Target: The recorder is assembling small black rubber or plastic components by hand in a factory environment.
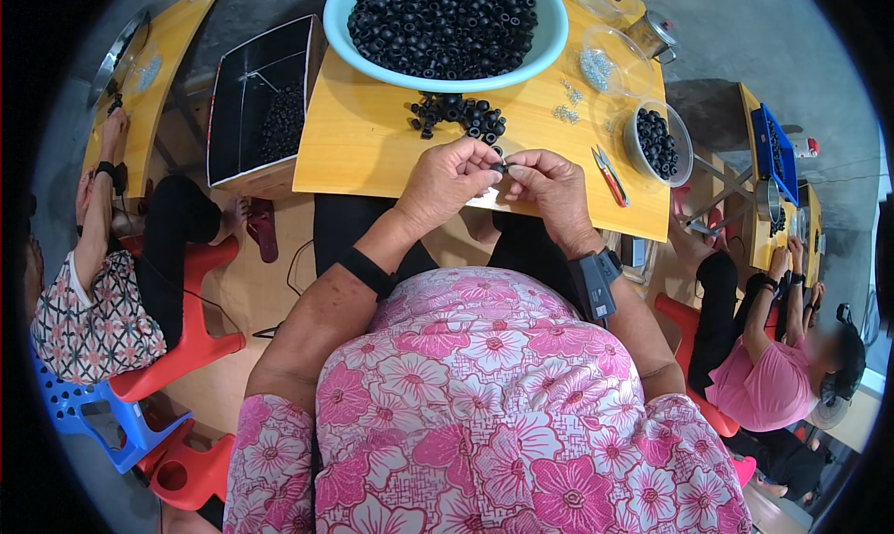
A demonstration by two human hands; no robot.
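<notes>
My left hand and my right hand meet over the near edge of the yellow table. Between their fingertips is a small black ring-shaped part, pinched from both sides; the fingers cover much of it. Just beyond my hands lies a loose pile of black parts, round with holes. A large light-blue basin behind the pile is heaped with the same kind of parts. Right of my right hand rests a pair of small snips with red handles.
A clear tub of black parts stands at the table's right edge. Beyond it are small clear pieces and a clear container holding more. An open box with black parts sits left of the table. People work at tables on both sides.
</notes>
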